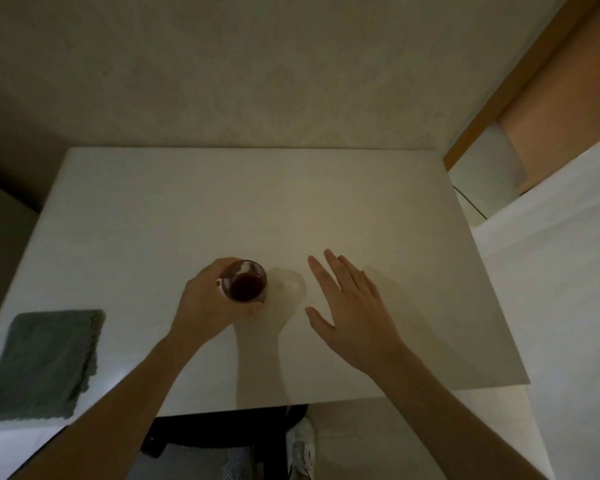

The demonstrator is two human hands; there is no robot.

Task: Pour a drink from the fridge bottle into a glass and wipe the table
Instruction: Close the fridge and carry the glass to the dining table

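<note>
A person's left hand (pixel 210 299) wraps its grip around a short clear tumbler of dark red drink (pixel 245 285) standing upright near the front middle of the white rectangular bench (pixel 222 202), fingers and thumb closed about the tumbler's wall. The right hand (pixel 350 306) hovers just to the right of the glass, palm down, fingers spread and holding nothing; whether it touches the benchtop cannot be told.

With liquid already in the glass and no bottle in sight, the pouring looks done, and wiping appears to be what remains.

A folded grey-green cloth with a scalloped edge (pixel 45 362) lies flat at the bench's front left corner, well apart from both hands. It sits left of, and nearer the person than, the occupied left hand, its long side running roughly front to back along the bench's left edge.

That layout decides the next move: the left hand is the closer one but must first let go of the glass, while the free right hand would have to cross in front of the drink to reach the cloth, risking a knock.
</note>
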